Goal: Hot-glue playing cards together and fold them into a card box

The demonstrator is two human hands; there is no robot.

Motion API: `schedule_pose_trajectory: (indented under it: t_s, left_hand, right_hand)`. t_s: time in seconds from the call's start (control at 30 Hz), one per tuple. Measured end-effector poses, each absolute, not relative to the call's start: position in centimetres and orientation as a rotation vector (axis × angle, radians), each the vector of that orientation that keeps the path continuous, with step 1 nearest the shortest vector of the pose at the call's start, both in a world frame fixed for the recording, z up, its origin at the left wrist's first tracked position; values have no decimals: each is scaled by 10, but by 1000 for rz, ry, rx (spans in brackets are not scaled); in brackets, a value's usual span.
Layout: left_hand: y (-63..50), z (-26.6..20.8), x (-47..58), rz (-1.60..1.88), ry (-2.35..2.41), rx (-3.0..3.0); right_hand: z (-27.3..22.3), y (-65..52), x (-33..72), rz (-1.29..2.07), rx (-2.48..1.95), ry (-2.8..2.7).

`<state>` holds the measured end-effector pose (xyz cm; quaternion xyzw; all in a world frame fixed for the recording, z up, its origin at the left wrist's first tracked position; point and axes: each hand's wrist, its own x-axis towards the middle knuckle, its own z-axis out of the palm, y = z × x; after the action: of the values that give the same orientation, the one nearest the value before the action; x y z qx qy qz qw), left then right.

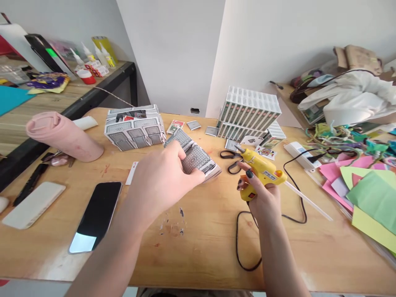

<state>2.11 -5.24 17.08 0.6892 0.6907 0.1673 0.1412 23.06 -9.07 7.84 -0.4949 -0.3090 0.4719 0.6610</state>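
Wooden desk (201,247), cluttered edges. Left grip (157,177) pinches patterned card piece (198,159) over the middle; right grip (264,196) wraps yellow glue gun (261,166), nozzle (240,149) apart from piece. Best: hold piece steady, skin off nozzle.

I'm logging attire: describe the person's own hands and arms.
Both forearms are bare, with no sleeves, watch or bracelet showing. The right hand wears dark nail polish; nails on the left hand can't be made out. No gloves or rings show.
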Motion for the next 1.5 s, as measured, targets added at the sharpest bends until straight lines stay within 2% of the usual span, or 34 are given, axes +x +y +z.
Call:
schedule_pose_trajectory:
  t_s: [0.17, 0.47, 0.63, 1.13, 1.37, 1.5]
  left_hand:
    - [-34, 189, 28, 406, 1732, 2163]
    - [-8, 189, 31, 630, 1335, 2295]
    - [2, 188, 38, 738, 1264, 2376]
    - [13, 203, 65, 441, 1307, 2771]
    - [5, 202, 66, 550, 1298, 2684]
    - [3, 208, 65, 479, 1313, 2681]
  right_hand:
    - [92, -86, 202, 1193, -1102, -758]
    - [86, -79, 187, 1164, -942, -566]
    - [87, -76, 189, 1139, -972, -566]
    - [85, -76, 199, 1081, -948, -502]
    - [90, -90, 232, 950, -996, -605]
    - [97, -99, 246, 921, -1065, -725]
